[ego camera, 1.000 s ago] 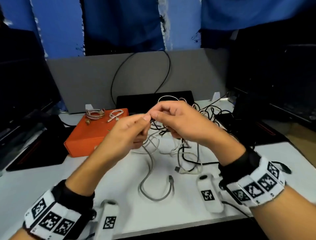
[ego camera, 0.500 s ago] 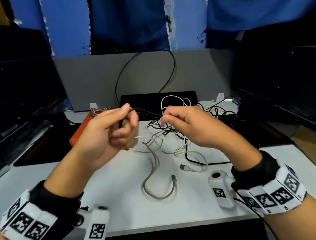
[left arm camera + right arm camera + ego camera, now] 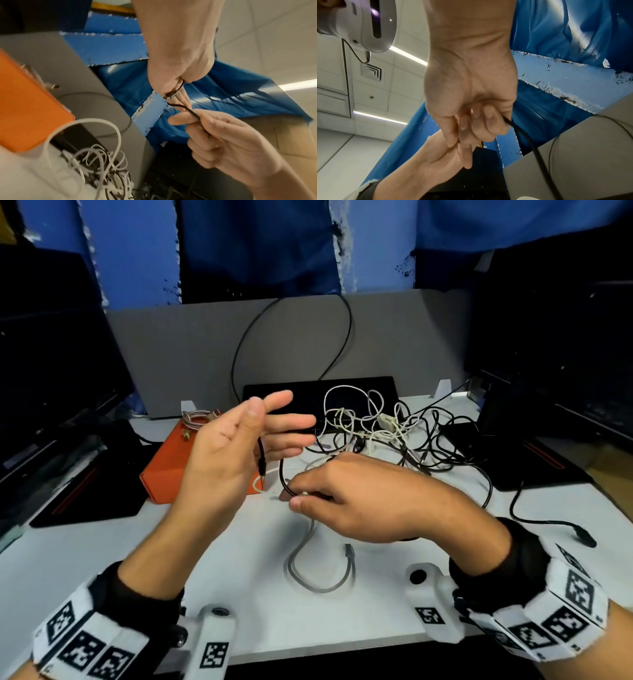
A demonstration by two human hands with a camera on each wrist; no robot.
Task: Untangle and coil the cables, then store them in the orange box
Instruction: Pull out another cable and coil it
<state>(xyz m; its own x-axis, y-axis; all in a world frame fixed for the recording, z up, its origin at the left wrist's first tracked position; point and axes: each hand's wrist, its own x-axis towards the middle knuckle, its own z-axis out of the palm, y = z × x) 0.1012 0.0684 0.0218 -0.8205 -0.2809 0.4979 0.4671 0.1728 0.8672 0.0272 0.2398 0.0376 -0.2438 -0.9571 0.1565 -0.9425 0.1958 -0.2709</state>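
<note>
- One black cable (image 3: 283, 474) is being worked on right now, pulled out of the pile and held up over the middle of the desk (image 3: 102, 549), so the coiling of this one looks like it's only just starting.
- Left hand (image 3: 236, 446) is raised palm-in with the fingers fanned out straight and fairly wide; the plug end of the black cable hangs down by the thumb, and in the left wrist view the plug sits trapped at the base of the thumb, so it's a light pinch rather than a fist.
- Right hand (image 3: 356, 501) is lower and just beside it, fingers curled narrow, thumb and forefinger pinching the same cable a bit further along.
- Tangle (image 3: 373, 429) of white and black cables sits toward the back edge of the desk, right of centre, and looks mostly unsorted, so I'd say the bulk of the job is left.
- Grey cable (image 3: 318, 573) lies loose in a U near the front edge, not coiled.
- Orange box (image 3: 164, 470) is at the back left of the desk, looks closed, with a small braided coil (image 3: 198, 419) resting on top at its far end. So maybe one cable is coiled, but as far as I can see nothing is inside the box yet.
</note>
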